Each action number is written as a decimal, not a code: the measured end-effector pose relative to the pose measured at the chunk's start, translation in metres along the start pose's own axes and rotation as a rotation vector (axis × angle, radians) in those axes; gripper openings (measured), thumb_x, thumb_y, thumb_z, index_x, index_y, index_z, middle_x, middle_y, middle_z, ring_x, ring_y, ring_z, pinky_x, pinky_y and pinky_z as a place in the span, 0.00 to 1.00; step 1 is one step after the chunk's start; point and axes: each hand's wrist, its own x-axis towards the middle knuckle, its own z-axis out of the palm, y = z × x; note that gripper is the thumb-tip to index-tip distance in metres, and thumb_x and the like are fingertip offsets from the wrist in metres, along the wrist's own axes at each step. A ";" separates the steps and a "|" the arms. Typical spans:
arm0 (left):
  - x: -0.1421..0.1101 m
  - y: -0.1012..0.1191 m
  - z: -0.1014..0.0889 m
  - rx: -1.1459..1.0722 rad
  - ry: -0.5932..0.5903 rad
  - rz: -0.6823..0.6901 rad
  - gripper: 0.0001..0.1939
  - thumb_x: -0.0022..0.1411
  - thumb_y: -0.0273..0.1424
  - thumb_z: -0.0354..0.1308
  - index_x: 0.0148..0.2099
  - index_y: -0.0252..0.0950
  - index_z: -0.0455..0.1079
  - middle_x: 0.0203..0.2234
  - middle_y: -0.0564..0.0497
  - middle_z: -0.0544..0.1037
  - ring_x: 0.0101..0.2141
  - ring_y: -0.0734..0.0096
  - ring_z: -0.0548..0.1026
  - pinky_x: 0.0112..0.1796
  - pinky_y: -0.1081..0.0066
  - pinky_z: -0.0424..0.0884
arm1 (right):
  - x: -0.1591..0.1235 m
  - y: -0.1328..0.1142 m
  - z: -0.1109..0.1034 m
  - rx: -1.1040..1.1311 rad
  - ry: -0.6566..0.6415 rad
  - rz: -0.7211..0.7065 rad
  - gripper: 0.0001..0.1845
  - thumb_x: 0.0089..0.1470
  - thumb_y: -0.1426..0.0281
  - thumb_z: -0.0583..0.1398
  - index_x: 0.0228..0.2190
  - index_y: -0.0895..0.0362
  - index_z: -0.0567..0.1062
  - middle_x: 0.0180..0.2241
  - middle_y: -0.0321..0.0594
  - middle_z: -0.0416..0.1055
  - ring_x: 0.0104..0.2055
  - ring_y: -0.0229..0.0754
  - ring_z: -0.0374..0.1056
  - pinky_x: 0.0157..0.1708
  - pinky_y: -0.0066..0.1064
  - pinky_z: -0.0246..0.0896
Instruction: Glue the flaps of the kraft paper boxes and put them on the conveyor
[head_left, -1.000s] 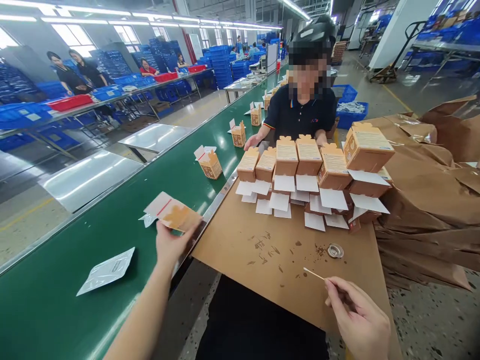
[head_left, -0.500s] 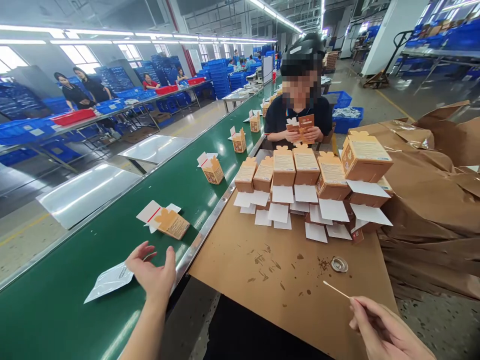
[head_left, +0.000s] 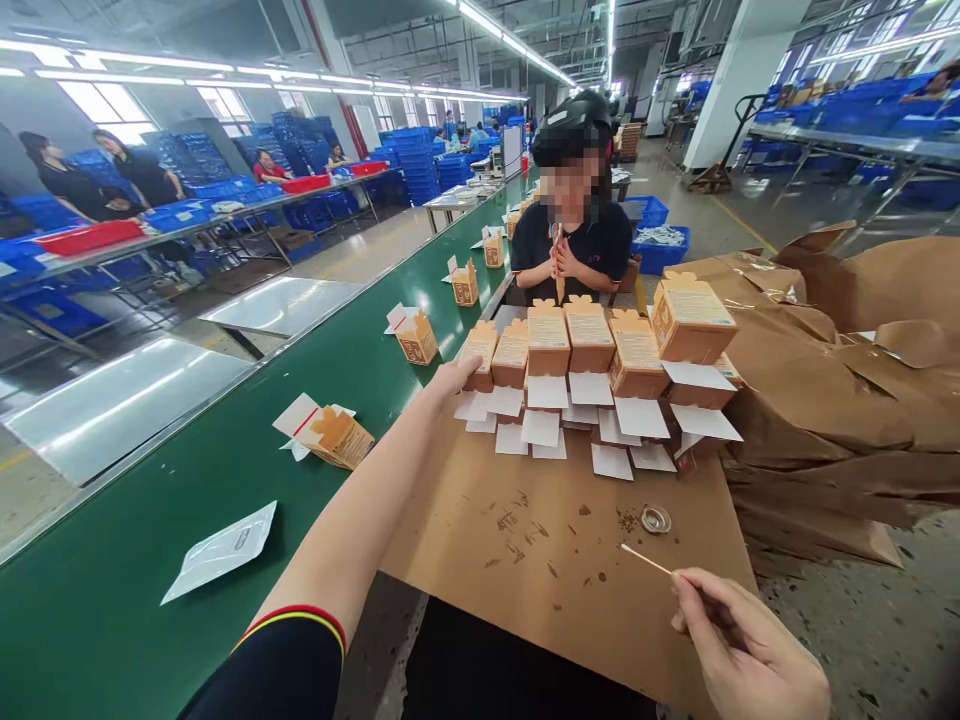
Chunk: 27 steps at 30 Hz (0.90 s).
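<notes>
A: Start at the left. What's there?

B: A long green conveyor belt (head_left: 150, 480) runs down a big factory hall. A white foil packet (head_left: 221, 552) lies flat on it, with a tan carton (head_left: 334, 438) on its side nearby and small upright cartons (head_left: 418, 337) farther along. Beyond the belt stand metal tables and stacks of blue crates (head_left: 420, 160).

A: And the hands?

B: The left hand (head_left: 448, 380) reaches over the belt's edge, open and holding nothing. Its fingers end just beside the nearest carton (head_left: 480, 348) in a stacked wall of cartons and white cards. I can't tell whether they touch it.

A: What's under that stack?

B: A brown cardboard sheet (head_left: 465, 540), speckled with dark marks, with a small metal ring (head_left: 655, 519) on it.

A: The right hand?

B: The right hand (head_left: 750, 640) is closed in a pinch on a thin wooden stick (head_left: 645, 560), which points left, its tip near the ring but apart from it. Crumpled brown paper (head_left: 825, 420) lies farther right. Across the stack, a co-worker (head_left: 574, 250) presses both palms together.
</notes>
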 end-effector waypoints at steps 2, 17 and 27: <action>-0.008 -0.007 -0.006 -0.060 -0.004 -0.024 0.27 0.58 0.50 0.82 0.48 0.36 0.86 0.46 0.35 0.92 0.52 0.37 0.88 0.53 0.51 0.83 | 0.002 0.003 -0.005 -0.038 0.028 -0.005 0.14 0.77 0.62 0.70 0.35 0.50 0.87 0.26 0.34 0.80 0.24 0.39 0.76 0.29 0.29 0.74; -0.216 -0.140 -0.028 -0.432 -0.318 -0.220 0.45 0.45 0.46 0.94 0.62 0.38 0.83 0.61 0.32 0.91 0.64 0.27 0.88 0.66 0.37 0.84 | 0.046 0.055 0.007 -0.357 -0.019 -0.247 0.22 0.83 0.61 0.60 0.35 0.51 0.84 0.28 0.36 0.82 0.25 0.39 0.78 0.29 0.29 0.71; -0.204 -0.129 -0.016 -0.331 -0.339 -0.199 0.47 0.43 0.48 0.94 0.59 0.40 0.78 0.59 0.35 0.91 0.62 0.32 0.89 0.64 0.40 0.86 | 0.000 -0.012 0.052 0.102 -0.155 -0.096 0.10 0.80 0.68 0.67 0.41 0.50 0.87 0.31 0.35 0.83 0.25 0.39 0.76 0.28 0.30 0.73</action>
